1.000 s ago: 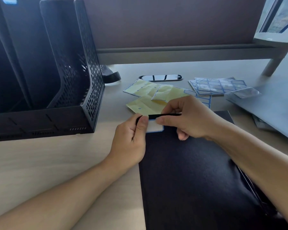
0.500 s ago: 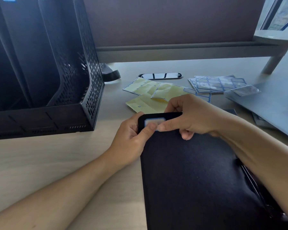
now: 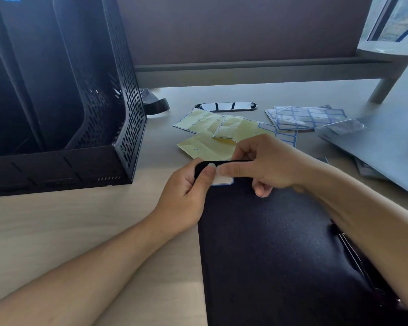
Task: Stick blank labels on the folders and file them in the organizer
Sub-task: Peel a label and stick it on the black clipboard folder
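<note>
Black folder bears the label at its far-left corner (organizer side); left hand and right hand both pinch that corner.

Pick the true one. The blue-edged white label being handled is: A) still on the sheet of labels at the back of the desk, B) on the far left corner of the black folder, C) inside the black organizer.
B: the label lies on the far left corner of the folder, and the left hand and right hand pinch that corner.
</note>
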